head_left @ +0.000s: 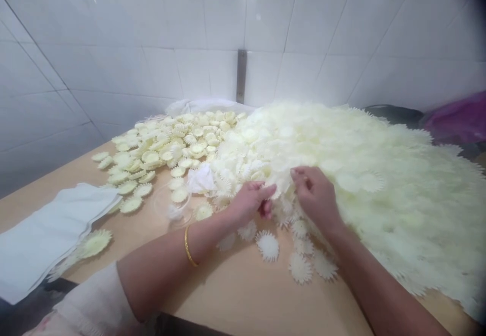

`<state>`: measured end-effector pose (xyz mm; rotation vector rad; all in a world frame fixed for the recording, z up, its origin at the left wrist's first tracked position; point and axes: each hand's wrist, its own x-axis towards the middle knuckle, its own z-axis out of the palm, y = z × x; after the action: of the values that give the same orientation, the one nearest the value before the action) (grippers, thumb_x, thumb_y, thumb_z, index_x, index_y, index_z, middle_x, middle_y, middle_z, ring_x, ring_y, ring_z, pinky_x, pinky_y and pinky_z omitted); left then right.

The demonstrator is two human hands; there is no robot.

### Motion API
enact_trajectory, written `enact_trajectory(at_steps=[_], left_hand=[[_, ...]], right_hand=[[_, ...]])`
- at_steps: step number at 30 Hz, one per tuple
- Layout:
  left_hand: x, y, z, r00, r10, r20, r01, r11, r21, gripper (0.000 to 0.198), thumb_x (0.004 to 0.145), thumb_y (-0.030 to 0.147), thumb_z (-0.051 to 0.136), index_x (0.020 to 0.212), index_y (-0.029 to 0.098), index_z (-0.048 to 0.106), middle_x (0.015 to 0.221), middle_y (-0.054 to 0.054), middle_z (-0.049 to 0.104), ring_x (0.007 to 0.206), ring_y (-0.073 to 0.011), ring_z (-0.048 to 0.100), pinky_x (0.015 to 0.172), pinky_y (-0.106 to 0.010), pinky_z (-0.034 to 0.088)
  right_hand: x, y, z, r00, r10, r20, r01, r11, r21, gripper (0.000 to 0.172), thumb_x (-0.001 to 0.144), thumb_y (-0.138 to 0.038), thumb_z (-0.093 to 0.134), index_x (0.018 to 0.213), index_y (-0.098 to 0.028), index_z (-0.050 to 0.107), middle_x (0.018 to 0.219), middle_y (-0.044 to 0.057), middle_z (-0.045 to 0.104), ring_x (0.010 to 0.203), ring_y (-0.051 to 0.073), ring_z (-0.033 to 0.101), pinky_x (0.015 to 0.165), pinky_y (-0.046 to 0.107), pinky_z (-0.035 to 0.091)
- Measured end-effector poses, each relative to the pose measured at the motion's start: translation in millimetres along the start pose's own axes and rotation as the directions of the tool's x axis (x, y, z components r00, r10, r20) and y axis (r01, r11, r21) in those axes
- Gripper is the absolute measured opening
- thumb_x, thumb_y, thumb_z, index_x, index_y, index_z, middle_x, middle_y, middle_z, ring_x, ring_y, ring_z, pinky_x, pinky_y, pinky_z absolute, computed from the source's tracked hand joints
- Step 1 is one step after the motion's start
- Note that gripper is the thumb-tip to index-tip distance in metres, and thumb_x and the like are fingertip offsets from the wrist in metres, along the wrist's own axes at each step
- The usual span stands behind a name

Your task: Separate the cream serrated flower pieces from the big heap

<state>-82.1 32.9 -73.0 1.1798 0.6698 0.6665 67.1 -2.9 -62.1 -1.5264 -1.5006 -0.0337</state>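
My left hand (255, 200), with a gold bangle (190, 247) on its wrist, has its thumb and fingers closed in a pinch. Close by on the right is my right hand (316, 194), its fingertips also pinched together. Between them is a thin pale jagged-edged disc (280, 180), which both appear to grip; its outline blends into the pile behind. Below the hands, several loose flower-shaped discs (268, 246) lie on the wooden table (228, 295). A large heap of pale yellow-green discs (379, 174) rises behind and right of my right hand.
To the left spreads a pile of smaller, thicker cupped discs (167, 143). A clear round dish (172, 209) and a crumpled white tissue (201, 178) lie nearer. White sheets (49, 235) cover the left table edge. A tiled wall (125, 68) stands behind; purple material (459, 118) is far right.
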Motion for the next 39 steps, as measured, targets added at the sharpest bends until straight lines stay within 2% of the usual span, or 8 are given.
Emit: enact_trajectory(at_steps=[4, 6, 10, 13, 18, 24, 32, 39], left_hand=[[1.7, -2.5, -2.0, 0.997, 0.032, -0.073, -0.033, 0.999, -0.009, 0.041, 0.065, 0.045, 0.063, 0.054, 0.018, 0.035, 0.034, 0.01, 0.029, 0.03, -0.0061, 0.037, 0.036, -0.02, 0.028], [1.7, -3.8, -2.1, 0.994, 0.042, -0.096, -0.042, 0.999, 0.01, 0.043, 0.063, 0.047, 0.065, 0.053, 0.018, 0.035, 0.038, 0.009, 0.027, 0.031, -0.0052, 0.036, 0.036, -0.021, 0.027], [-1.0, -4.1, -0.9, 0.99, 0.058, -0.128, -0.056, 0.998, 0.014, 0.043, 0.06, 0.048, 0.066, 0.053, 0.017, 0.038, 0.047, 0.007, 0.032, 0.037, -0.0043, 0.035, 0.038, -0.021, 0.028], [-3.5, -2.7, 0.6, 0.988, 0.058, -0.14, -0.055, 0.998, 0.027, 0.044, 0.058, 0.05, 0.066, 0.05, 0.016, 0.039, 0.048, 0.007, 0.031, 0.039, -0.0043, 0.033, 0.039, -0.021, 0.029], [-3.7, -2.4, 1.2, 0.995, 0.038, -0.091, -0.032, 0.998, 0.06, 0.047, 0.061, 0.059, 0.058, 0.051, 0.016, 0.043, 0.047, 0.005, 0.035, 0.038, -0.0052, 0.035, 0.039, -0.021, 0.029], [-1.2, -4.2, -0.3, 0.993, -0.016, -0.115, 0.019, 1.0, 0.023, 0.05, 0.066, 0.065, 0.046, 0.066, 0.016, 0.049, 0.047, 0.004, 0.044, 0.04, -0.0096, 0.048, 0.044, -0.023, 0.037], [-4.1, -2.2, 0.8, 0.996, 0.082, 0.037, -0.084, 0.996, 0.036, 0.034, 0.07, 0.044, 0.059, 0.078, 0.011, 0.058, 0.061, -0.005, 0.06, 0.048, -0.0105, 0.055, 0.047, -0.021, 0.041], [-4.2, -1.4, 7.1, 0.998, 0.057, 0.034, -0.056, 0.998, -0.03, 0.028, 0.07, 0.039, 0.06, 0.07, 0.012, 0.054, 0.053, -0.003, 0.059, 0.043, -0.0111, 0.054, 0.044, -0.021, 0.04]], right_hand=[[0.4, -1.8, 0.1, 0.999, 0.022, -0.028, -0.02, 0.996, 0.082, 0.024, 0.082, -0.031, 0.045, 0.093, -0.016, 0.059, 0.087, 0.008, 0.059, 0.071, 0.018, 0.053, 0.063, 0.029, 0.042], [0.2, -4.8, -1.2, 0.997, 0.074, 0.002, -0.073, 0.989, 0.125, 0.027, 0.081, -0.033, 0.046, 0.098, -0.016, 0.059, 0.078, 0.006, 0.059, 0.063, 0.016, 0.051, 0.058, 0.028, 0.041], [-1.1, -14.2, -5.0, 0.97, 0.068, 0.232, -0.126, 0.961, 0.246, 0.023, 0.078, -0.037, 0.052, 0.08, -0.016, 0.061, 0.059, 0.001, 0.054, 0.055, 0.014, 0.049, 0.053, 0.026, 0.039], [-2.1, -20.7, -5.7, 0.906, 0.013, 0.424, -0.166, 0.93, 0.326, 0.02, 0.071, -0.036, 0.061, 0.068, -0.017, 0.057, 0.062, 0.001, 0.056, 0.06, 0.015, 0.052, 0.057, 0.026, 0.042], [-3.7, -23.0, -4.3, 0.842, -0.002, 0.54, -0.273, 0.861, 0.429, 0.021, 0.068, -0.035, 0.064, 0.066, -0.018, 0.052, 0.062, -0.001, 0.055, 0.06, 0.013, 0.052, 0.058, 0.025, 0.043], [-2.0, -15.8, -2.8, 0.851, 0.01, 0.525, -0.292, 0.84, 0.457, 0.021, 0.077, -0.035, 0.053, 0.064, -0.018, 0.049, 0.06, -0.002, 0.049, 0.057, 0.012, 0.047, 0.056, 0.024, 0.039], [-1.8, -9.8, 2.7, 0.874, 0.049, 0.484, -0.269, 0.877, 0.398, 0.034, 0.084, -0.038, 0.038, 0.056, -0.019, 0.041, 0.05, -0.002, 0.048, 0.051, 0.012, 0.048, 0.054, 0.024, 0.038], [-8.7, -12.3, 16.6, 0.975, 0.17, 0.145, -0.182, 0.981, 0.07, 0.032, 0.084, -0.035, 0.033, 0.055, -0.021, 0.029, 0.046, -0.005, 0.036, 0.044, 0.01, 0.035, 0.045, 0.023, 0.027]])
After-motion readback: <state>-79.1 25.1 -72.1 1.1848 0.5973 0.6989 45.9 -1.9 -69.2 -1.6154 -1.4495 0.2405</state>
